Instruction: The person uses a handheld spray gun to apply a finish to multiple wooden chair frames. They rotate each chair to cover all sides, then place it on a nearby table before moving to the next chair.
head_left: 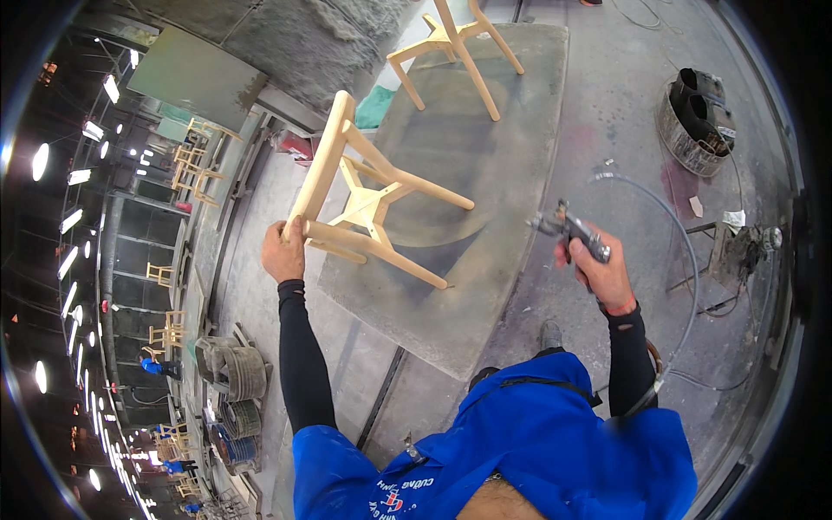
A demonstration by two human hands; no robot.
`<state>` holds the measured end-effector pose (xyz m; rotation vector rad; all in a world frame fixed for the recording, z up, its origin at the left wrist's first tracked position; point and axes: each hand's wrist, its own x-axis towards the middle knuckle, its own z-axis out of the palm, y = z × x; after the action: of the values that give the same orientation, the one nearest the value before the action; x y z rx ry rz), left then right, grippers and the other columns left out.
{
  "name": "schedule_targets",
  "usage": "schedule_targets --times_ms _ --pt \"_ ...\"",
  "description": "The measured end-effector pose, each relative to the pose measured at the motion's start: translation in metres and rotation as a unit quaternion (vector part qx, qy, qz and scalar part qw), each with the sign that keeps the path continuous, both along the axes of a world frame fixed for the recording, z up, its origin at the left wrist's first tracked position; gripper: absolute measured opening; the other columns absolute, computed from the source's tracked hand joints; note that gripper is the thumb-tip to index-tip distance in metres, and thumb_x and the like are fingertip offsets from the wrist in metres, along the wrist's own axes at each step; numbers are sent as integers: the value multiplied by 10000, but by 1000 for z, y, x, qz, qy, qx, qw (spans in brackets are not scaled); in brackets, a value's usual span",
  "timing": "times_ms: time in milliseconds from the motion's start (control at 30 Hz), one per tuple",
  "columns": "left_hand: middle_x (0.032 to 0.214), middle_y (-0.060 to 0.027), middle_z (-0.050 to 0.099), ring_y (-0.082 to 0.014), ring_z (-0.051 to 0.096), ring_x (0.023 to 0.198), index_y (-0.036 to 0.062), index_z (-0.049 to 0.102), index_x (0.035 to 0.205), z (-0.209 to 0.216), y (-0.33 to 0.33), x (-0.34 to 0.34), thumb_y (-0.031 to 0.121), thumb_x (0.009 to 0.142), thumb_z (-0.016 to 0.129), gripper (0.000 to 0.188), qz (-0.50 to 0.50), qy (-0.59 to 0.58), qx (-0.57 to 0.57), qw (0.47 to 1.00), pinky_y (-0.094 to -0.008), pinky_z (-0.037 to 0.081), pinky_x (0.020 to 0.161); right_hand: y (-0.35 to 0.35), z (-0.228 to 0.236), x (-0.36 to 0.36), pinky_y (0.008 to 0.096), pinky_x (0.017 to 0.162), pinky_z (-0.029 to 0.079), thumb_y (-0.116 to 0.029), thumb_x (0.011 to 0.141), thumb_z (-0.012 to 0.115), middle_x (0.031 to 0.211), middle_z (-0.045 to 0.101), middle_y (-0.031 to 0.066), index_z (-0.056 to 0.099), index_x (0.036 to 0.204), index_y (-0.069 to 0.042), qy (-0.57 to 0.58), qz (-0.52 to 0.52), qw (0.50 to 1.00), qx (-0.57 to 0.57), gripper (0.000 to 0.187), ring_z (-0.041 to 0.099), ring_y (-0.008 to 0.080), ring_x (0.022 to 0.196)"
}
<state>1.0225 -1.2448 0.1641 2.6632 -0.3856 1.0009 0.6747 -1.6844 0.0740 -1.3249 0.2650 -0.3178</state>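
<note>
My left hand (283,251) is closed around the near end of the top rail of a pale wooden chair frame (322,165). The frame leans at a tilt over a grey stained board (503,156), its legs pointing right. An X-shaped brace sits between the legs, and no seat shows. Off to the right, my right hand (609,270) grips a metal spray gun (572,230), nozzle toward the chair frame and some distance from it. A grey hose (691,260) loops beside my right forearm; where it joins the gun is hard to make out.
Another wooden chair frame (458,39) stands at the board's far end. A round tub (680,143) with dark containers is at the far right, above a small metal stand (715,260). Stacked drums (234,368) lie left. Beyond them are more chairs and a person in blue (159,366).
</note>
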Motion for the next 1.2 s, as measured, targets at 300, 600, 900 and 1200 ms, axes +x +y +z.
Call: schedule_targets --times_ms 300,600,900,1200 --pt "1471 -379 450 -470 436 1405 -168 390 1452 -254 37 -133 384 1030 650 742 78 90 -258 959 -505 334 1191 -16 -44 74 229 476 424 -318 1016 673 840 706 12 717 1114 -23 92 4 995 -34 313 641 54 672" --pt "1268 -179 697 -397 675 1090 143 592 1408 -478 156 -490 374 974 605 492 -16 755 58 653 -562 513 940 -27 -136 116 256 560 484 -294 995 702 764 652 -7 731 1027 -14 160 -64 982 -76 283 593 82 623" --pt "1200 -145 722 -324 710 977 109 610 1390 -433 131 -498 434 959 643 540 171 772 -166 589 -516 567 830 -10 -74 89 210 441 368 -284 1015 673 835 699 -1 736 1112 -45 110 -18 994 -17 265 618 51 661" --pt "1090 -75 744 -225 722 807 88 648 1356 -404 72 -393 476 974 663 545 220 631 -439 600 -445 587 661 23 -50 45 239 593 482 -248 1004 699 882 720 30 663 1329 15 134 137 981 -42 420 649 83 713"
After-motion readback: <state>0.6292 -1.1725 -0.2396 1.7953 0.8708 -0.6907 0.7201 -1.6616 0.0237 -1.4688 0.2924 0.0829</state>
